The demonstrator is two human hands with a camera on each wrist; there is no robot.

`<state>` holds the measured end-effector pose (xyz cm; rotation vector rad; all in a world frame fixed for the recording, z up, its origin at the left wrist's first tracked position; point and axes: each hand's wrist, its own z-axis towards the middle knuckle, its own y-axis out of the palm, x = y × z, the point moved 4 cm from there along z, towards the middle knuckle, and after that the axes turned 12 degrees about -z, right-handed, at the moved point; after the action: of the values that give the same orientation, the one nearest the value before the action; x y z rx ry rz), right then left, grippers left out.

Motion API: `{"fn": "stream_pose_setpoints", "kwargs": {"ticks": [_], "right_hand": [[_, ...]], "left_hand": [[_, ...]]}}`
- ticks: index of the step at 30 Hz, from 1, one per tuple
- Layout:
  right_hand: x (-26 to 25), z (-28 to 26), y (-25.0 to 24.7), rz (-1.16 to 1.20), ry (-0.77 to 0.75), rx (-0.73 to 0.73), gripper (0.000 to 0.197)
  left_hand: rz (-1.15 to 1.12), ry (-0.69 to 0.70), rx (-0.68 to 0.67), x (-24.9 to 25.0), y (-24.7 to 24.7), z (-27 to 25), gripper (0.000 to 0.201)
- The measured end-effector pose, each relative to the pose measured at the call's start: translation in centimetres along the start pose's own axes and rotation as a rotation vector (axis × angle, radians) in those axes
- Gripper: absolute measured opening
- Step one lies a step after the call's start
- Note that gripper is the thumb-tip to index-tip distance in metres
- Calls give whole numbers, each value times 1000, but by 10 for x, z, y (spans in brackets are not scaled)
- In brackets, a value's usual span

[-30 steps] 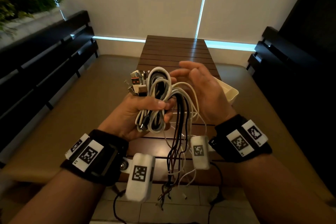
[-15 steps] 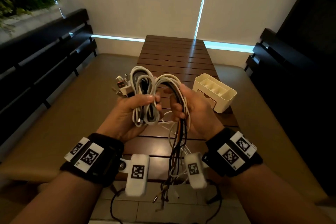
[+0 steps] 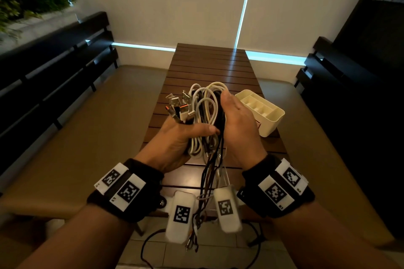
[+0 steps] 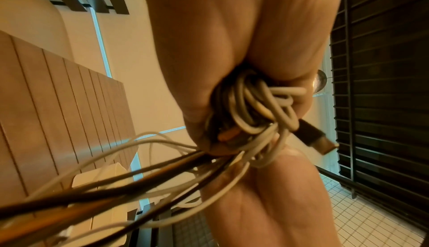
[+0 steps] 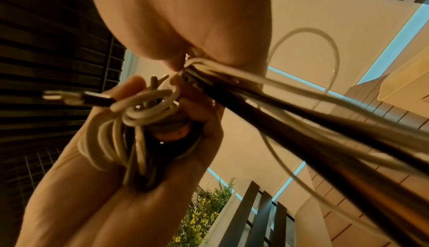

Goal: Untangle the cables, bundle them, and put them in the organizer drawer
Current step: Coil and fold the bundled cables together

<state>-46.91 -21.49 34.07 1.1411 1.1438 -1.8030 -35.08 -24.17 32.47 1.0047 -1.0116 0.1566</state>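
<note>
Midway through bundling, by the look of it. Cables (image 3: 203, 116) looped into a hank, held in the air above the tabletop's (image 3: 209, 65) near end; loose tails dangling (not yet wound in). Left hand (image 3: 177, 140) curled around the loops, thumb across. Right hand (image 3: 238, 129) closed round the hanging strands. Organizer (image 3: 270, 125) at the right edge, top compartments apparently empty; drawer hidden, unfilled presumably.

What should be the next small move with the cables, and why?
Probably wrap the hanging tails once more around the coil. The left hand grips the coil, the right hand holds the strands beside it, and long ends still dangle, so the bundle is not ready for the organizer.
</note>
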Motion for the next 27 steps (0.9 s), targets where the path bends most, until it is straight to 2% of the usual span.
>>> {"fn": "stream_pose_setpoints", "kwargs": {"ticks": [4, 7, 9, 12, 16, 21, 26, 27], "right_hand": [[-2, -1, 1, -100, 2, 24, 36], [-12, -4, 2, -82, -83, 38, 27], [-18, -6, 5, -140, -133, 14, 30], [-26, -7, 9, -242, -118, -25, 45], [-30, -9, 8, -262, -92, -94, 35], [-31, -9, 12, -236, -76, -120, 48], [-26, -5, 14, -267, -130, -96, 36], [-20, -2, 14, -302, -134, -102, 29]], "left_hand": [[-3, 10, -7, 3, 1, 1, 44], [7, 13, 27, 5, -6, 4, 40], [19, 22, 52, 5, -10, 5, 38], [34, 29, 67, 5, -12, 6, 37], [102, 24, 83, 6, -15, 6, 36], [150, 39, 65, 9, -15, 7, 33], [120, 70, 43, 12, -10, 10, 39], [139, 79, 39, 13, -9, 10, 39]]}}
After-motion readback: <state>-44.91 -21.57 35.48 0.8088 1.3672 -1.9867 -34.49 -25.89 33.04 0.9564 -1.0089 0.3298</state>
